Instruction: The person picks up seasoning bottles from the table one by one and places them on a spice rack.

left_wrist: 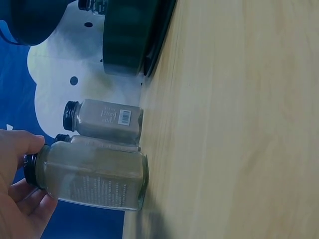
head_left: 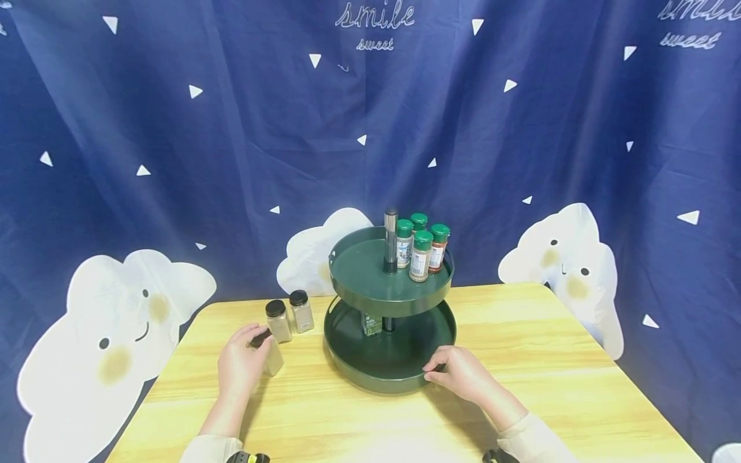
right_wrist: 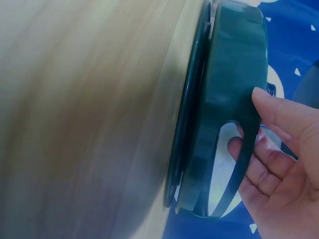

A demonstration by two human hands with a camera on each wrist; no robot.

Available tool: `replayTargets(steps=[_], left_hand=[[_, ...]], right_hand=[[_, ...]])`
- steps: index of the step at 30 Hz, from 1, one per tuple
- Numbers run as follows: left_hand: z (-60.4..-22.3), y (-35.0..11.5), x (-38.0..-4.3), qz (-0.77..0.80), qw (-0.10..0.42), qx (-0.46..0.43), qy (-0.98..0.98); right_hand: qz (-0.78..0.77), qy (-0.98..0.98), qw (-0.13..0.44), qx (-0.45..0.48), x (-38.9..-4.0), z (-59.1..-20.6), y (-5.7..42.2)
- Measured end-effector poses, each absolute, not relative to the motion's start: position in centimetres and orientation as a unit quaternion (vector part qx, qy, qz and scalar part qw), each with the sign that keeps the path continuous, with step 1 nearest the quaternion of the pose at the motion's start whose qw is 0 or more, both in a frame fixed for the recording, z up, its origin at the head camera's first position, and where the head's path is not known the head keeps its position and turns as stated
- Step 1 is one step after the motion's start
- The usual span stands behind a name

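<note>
My left hand [head_left: 238,361] grips a square glass spice jar [left_wrist: 94,177] by its black lid, fingers and thumb around the cap. In the left wrist view the jar stands upright, its base close to the tabletop. Two similar black-lidded jars [head_left: 279,325] [head_left: 302,314] stand just beyond it. My right hand [head_left: 463,373] pinches the front right rim of the lower tier [head_left: 370,383] of a dark green two-tier round tray. The right wrist view shows thumb outside the wall [right_wrist: 234,64] and fingers by its cut-out handle.
Several green-capped spice bottles [head_left: 420,257] stand at the right of the upper tier [head_left: 359,273], beside its metal post [head_left: 390,238]. A small green-labelled container [head_left: 372,323] sits in the lower tier. The wooden table [head_left: 521,334] ends at a blue curtain [head_left: 260,116].
</note>
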State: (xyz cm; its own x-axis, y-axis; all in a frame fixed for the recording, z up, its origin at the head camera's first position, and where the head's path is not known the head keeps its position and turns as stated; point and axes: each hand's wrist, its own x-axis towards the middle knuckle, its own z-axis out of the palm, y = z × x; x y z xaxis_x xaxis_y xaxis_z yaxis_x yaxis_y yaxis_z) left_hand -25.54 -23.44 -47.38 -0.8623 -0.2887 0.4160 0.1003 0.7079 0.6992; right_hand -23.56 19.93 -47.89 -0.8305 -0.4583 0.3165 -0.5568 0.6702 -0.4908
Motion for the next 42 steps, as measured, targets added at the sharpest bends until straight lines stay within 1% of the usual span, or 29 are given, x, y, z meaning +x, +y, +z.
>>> replayTargets(steps=[14, 18, 23, 33, 42], left_hand=[[-46.9, -22.7, -25.2, -0.371, 0.279, 0.038, -0.885], [-46.8, -22.5, -25.2, -0.371, 0.278, 0.038, -0.885], [-46.6, -22.1, -25.1, -0.380, 0.275, 0.038, -0.882], [-46.3, -20.8, -25.3, -0.385, 0.292, 0.024, -0.875], [-46.5, -20.1, -25.6, -0.386, 0.281, 0.013, -0.879]], right_hand=[[0.295, -0.912, 0.079, 0.273, -23.4, -47.8, 19.8], [0.294, -0.915, 0.075, 0.267, -23.5, -47.9, 19.7], [0.297, -0.912, 0.079, 0.270, -23.5, -48.0, 19.7], [0.298, -0.911, 0.082, 0.274, -23.5, -47.9, 19.8], [0.304, -0.909, 0.080, 0.274, -23.5, -47.8, 19.8]])
